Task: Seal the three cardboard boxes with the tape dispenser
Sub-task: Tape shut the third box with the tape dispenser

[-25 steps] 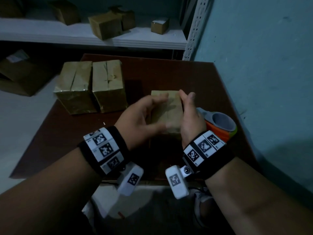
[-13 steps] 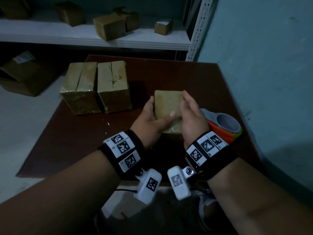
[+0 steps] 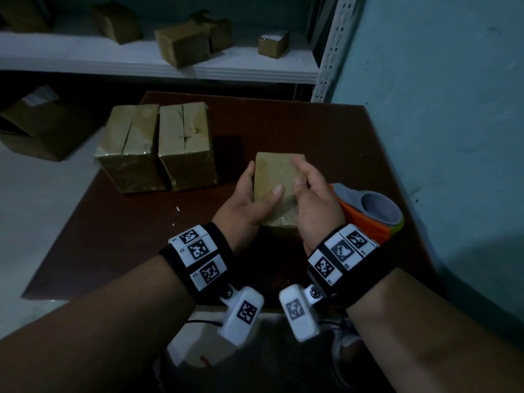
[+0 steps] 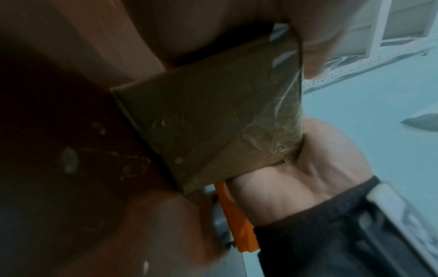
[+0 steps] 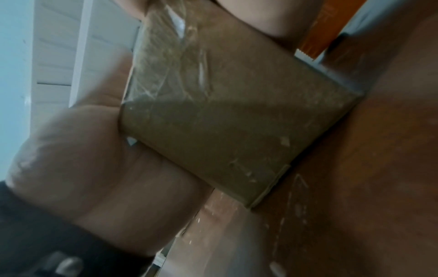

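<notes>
A small cardboard box [image 3: 279,177] stands on the dark brown table [image 3: 283,126], right of centre. My left hand [image 3: 259,184] grips its left side, thumb lying across the top. My right hand [image 3: 300,171] holds the right side, fingers curled onto the top. The left wrist view shows the box [image 4: 213,121] with wrinkled clear tape on its near face; the right wrist view shows that box [image 5: 225,112] too. The orange and grey tape dispenser [image 3: 368,211] lies on the table just right of my right hand. Two larger boxes [image 3: 130,146] [image 3: 184,143] stand side by side at the left.
A white shelf [image 3: 241,66] behind the table carries several small boxes. More cardboard lies on the floor at the far left [image 3: 37,123]. A blue wall [image 3: 439,137] runs close along the table's right edge.
My left hand, spread beside the small box a second ago, has closed onto its left side. My right hand's fingers have curled over the top. The box stays in place.
</notes>
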Demonstrator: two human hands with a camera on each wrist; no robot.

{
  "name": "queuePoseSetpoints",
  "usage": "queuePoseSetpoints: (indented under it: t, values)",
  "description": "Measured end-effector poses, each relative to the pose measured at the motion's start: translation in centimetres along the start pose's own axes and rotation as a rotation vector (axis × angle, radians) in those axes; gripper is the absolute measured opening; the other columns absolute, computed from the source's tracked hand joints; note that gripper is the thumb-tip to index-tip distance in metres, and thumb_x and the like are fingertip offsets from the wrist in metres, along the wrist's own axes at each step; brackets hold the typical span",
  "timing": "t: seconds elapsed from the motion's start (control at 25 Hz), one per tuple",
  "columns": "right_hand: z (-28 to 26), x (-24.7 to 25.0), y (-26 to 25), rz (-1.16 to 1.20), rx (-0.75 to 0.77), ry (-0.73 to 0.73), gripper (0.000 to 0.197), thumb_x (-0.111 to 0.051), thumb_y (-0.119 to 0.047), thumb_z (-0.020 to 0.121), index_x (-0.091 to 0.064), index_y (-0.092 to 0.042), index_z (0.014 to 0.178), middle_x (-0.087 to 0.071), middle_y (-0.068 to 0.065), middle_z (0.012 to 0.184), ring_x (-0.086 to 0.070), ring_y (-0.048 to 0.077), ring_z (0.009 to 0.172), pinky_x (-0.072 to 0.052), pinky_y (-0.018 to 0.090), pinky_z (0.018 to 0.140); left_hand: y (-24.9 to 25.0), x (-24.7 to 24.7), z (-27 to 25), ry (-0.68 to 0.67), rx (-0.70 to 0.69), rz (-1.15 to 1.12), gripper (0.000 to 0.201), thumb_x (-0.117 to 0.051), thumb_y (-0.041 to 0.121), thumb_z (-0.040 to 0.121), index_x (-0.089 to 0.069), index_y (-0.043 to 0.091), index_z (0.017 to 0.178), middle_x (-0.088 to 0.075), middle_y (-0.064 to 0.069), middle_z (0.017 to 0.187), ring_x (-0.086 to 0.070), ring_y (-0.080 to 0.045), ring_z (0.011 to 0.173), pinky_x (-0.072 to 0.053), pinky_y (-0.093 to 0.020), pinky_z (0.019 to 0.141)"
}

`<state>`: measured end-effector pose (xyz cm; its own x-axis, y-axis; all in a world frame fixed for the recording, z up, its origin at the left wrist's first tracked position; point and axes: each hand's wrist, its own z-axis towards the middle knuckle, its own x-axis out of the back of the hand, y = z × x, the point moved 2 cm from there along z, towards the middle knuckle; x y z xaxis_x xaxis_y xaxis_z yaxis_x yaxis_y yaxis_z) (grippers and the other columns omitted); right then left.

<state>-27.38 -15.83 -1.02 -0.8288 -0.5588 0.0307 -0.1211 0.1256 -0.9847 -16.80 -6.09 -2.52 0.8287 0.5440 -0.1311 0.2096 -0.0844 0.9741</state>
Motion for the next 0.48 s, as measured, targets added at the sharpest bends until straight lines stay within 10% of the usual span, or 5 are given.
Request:
queuePoseSetpoints:
  t: [0.28,0.48]
  values:
    - [-0.5,0.6,-0.9,-0.046,-0.007,-0.021,0.036,-0.037,-0.051,0.111,-0.053,-0.057,0.143,-0.05,-0.042,0.113,-0.061,-0.014,0.098,-0.05,0.02,0.083,0.9,0.8,-0.4,-0.137,0.013,0.218,0.147,-0.1,0.033,0.062,0.003,0.038,0.166,-0.044,0.018,0.15,-0.053,-0.001,0.131,-0.053,-0.021,0.098]
    - [-0.1,0.5,0.1,-0.016,0.017,-0.062,0.04,-0.047,-0.028,0.112,-0.054,-0.052,0.143,-0.055,-0.037,0.119,-0.063,-0.018,0.1,-0.054,0.02,0.084,1.2,1.0,-0.2,-0.228,0.048,0.293,0.167,-0.104,0.022,0.052,0.021,0.033,0.163,-0.029,0.017,0.159,-0.039,-0.005,0.144,-0.04,-0.038,0.12]
